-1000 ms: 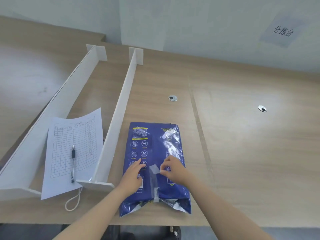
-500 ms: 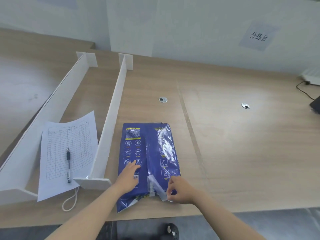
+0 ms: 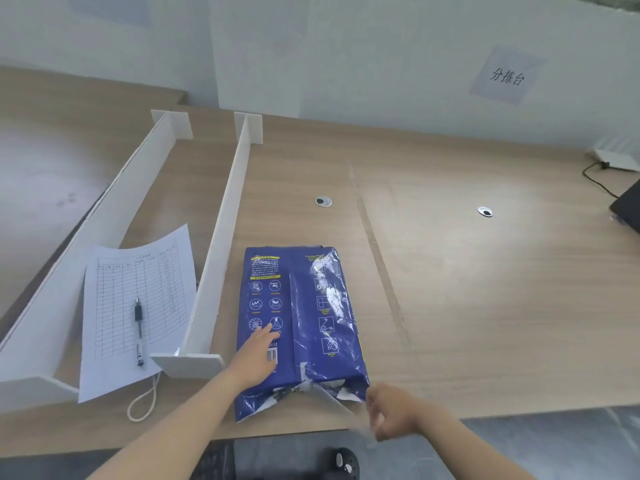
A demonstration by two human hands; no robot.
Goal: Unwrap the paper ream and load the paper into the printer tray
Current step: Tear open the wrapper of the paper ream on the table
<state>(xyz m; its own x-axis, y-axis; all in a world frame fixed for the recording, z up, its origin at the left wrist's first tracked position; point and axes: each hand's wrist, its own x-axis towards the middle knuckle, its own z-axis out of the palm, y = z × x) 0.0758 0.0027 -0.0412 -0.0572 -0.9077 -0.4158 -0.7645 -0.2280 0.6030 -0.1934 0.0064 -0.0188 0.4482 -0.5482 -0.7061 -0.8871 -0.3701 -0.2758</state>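
Note:
A paper ream [image 3: 304,306] in a glossy blue wrapper lies flat near the front edge of the wooden table [image 3: 467,289]. Its near end is torn and crumpled. My left hand [image 3: 258,355] rests flat on the ream's near left part, fingers spread. My right hand [image 3: 391,408] is at the ream's near right corner, past the table edge, pinching a strip of clear tape [image 3: 337,403] that stretches from the wrapper's near end. No printer tray is in view.
Two long white dividers [image 3: 221,244] stand on the table to the left. Between them lie a printed form [image 3: 135,306], a pen [image 3: 138,327] and a looped cord [image 3: 142,405]. A dark device [image 3: 628,206] and a cable sit at the right edge.
My right hand has pulled the clear tape strip off the top of the wrapper, moving toward me and to the right past the table edge. My left hand has stayed pressed on the ream.

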